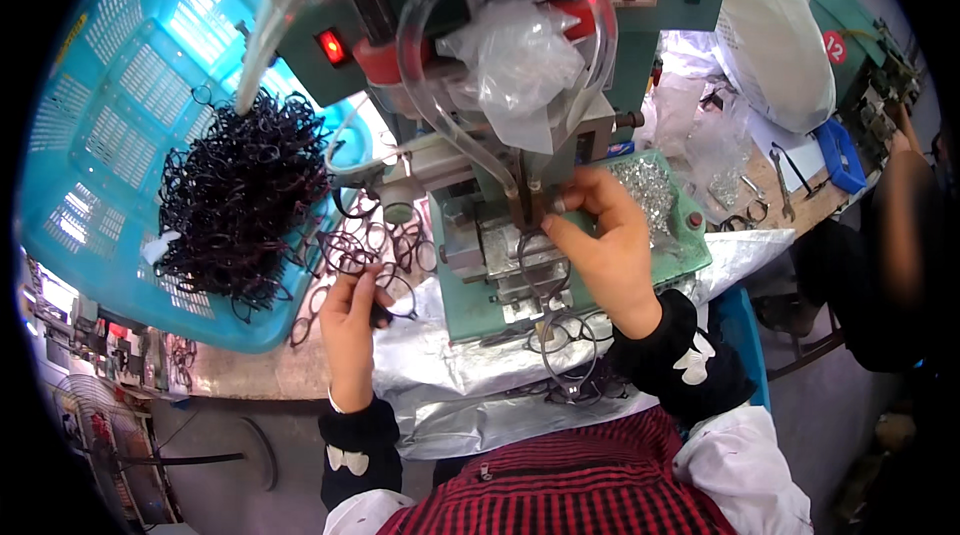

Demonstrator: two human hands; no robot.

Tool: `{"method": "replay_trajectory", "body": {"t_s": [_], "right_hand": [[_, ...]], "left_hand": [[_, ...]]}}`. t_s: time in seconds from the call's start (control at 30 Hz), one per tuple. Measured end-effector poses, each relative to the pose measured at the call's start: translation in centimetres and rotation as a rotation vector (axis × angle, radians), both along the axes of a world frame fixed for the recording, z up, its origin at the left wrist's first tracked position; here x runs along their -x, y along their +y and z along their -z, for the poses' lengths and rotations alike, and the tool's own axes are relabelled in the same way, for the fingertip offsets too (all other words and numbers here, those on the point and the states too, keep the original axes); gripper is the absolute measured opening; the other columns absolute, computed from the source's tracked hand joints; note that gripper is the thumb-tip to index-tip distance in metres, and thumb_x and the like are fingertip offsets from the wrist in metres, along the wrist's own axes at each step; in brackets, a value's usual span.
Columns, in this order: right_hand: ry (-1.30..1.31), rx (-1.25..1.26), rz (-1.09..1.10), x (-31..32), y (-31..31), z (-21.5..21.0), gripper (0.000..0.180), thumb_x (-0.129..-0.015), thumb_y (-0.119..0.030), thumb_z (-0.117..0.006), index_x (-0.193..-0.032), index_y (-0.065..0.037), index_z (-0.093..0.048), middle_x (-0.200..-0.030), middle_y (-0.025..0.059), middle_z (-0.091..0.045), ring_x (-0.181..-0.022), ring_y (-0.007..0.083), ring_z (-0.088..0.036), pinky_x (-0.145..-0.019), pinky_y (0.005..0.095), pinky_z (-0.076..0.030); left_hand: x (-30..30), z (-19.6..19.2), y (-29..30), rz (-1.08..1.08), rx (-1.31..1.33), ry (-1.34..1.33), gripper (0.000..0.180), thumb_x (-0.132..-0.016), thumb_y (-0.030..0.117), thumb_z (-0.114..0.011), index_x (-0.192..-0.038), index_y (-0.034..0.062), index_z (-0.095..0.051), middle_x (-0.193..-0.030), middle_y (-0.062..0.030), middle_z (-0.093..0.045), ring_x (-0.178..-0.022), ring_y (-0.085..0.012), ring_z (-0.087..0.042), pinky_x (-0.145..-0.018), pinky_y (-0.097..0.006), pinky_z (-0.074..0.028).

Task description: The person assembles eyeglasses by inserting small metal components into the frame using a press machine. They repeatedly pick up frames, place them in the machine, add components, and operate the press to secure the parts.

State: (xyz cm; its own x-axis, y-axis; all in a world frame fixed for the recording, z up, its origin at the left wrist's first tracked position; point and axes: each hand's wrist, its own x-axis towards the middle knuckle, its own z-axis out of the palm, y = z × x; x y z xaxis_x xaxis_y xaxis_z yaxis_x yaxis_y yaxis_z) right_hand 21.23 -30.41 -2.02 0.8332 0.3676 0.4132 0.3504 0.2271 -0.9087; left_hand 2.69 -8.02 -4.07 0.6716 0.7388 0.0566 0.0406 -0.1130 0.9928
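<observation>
My left hand [349, 320] is closed on a dark eyeglass frame [411, 307] with thin round rims, held just left of the green machine's base [462, 307]. My right hand [612, 245] is raised beside the machine's tool head [527, 197], thumb and forefinger pinched together; what lies between the fingertips, if anything, is too small to make out. Under the tool head, another eyeglass frame [545, 280] rests at the metal fixture [500, 245], its lower part sticking out toward me. A clear plastic bag [515, 65] covers part of the machine above my hands.
A blue basket [110, 200] at the left holds a heap of dark eyeglass frames [240, 200]. Several loose frames [365, 240] lie between it and the machine. Small shiny metal parts [645, 190] fill a tray at the right. Silver foil [430, 375] covers the table edge. Someone works far right.
</observation>
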Motion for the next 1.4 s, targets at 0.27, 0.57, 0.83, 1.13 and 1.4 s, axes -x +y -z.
{"method": "replay_trajectory", "body": {"t_s": [0.27,0.57,0.83,1.13,1.4], "right_hand": [[0.300,-0.156,-0.140,1.1,-0.2,-1.6,0.046,-0.081,0.003,-0.069,-0.125,0.004,-0.054,-0.089,0.0024,-0.064,-0.084,0.0077,-0.060,-0.080,0.0214,-0.046],[-0.363,0.177,0.184,3.2,-0.9,-1.5,0.034,-0.083,-0.005,-0.069,-0.116,-0.003,-0.063,-0.118,0.0154,-0.065,-0.111,0.0286,-0.061,-0.100,0.0393,-0.045],[-0.596,0.814,0.602,-5.3,-7.6,6.3,0.017,-0.078,-0.014,-0.074,-0.095,-0.009,-0.072,-0.121,0.0216,-0.061,-0.123,0.0418,-0.052,-0.100,0.0480,-0.043],[-0.718,0.926,0.559,-8.3,-1.4,6.0,0.008,-0.078,-0.014,-0.069,-0.083,-0.008,-0.067,-0.106,0.0099,-0.063,-0.108,0.0310,-0.058,-0.074,0.0462,-0.050],[-0.215,0.549,0.549,-5.5,-9.5,7.5,0.016,-0.097,-0.010,-0.062,-0.108,-0.002,-0.070,-0.098,0.0064,-0.071,-0.088,0.0175,-0.065,-0.080,0.0306,-0.050]], "left_hand": [[-1.8,-7.1,-6.3,0.124,-0.078,-0.535,0.028,-0.107,0.024,-0.045,-0.110,-0.0010,-0.058,-0.069,-0.0063,-0.060,-0.058,-0.0103,-0.053,-0.053,-0.023,-0.041],[0.8,-10.2,-12.6,0.624,0.561,-0.115,0.028,-0.107,0.026,-0.041,-0.119,0.0014,-0.046,-0.072,-0.0163,-0.064,-0.052,-0.0164,-0.063,-0.045,-0.024,-0.044],[-4.8,-7.6,-12.5,0.713,0.792,0.210,0.034,-0.107,0.031,-0.040,-0.115,0.0002,-0.053,-0.063,-0.0122,-0.061,-0.040,-0.0158,-0.050,-0.038,-0.025,-0.041],[-4.0,-6.1,-11.9,0.726,0.725,0.188,0.035,-0.108,0.032,-0.039,-0.117,0.0000,-0.052,-0.070,-0.0117,-0.065,-0.047,-0.0150,-0.057,-0.041,-0.023,-0.040],[7.8,-3.1,-2.8,-0.404,-0.264,-0.202,0.016,-0.100,0.012,-0.057,-0.105,-0.0023,-0.062,-0.080,-0.0092,-0.066,-0.075,-0.0153,-0.059,-0.070,-0.027,-0.046]]}}
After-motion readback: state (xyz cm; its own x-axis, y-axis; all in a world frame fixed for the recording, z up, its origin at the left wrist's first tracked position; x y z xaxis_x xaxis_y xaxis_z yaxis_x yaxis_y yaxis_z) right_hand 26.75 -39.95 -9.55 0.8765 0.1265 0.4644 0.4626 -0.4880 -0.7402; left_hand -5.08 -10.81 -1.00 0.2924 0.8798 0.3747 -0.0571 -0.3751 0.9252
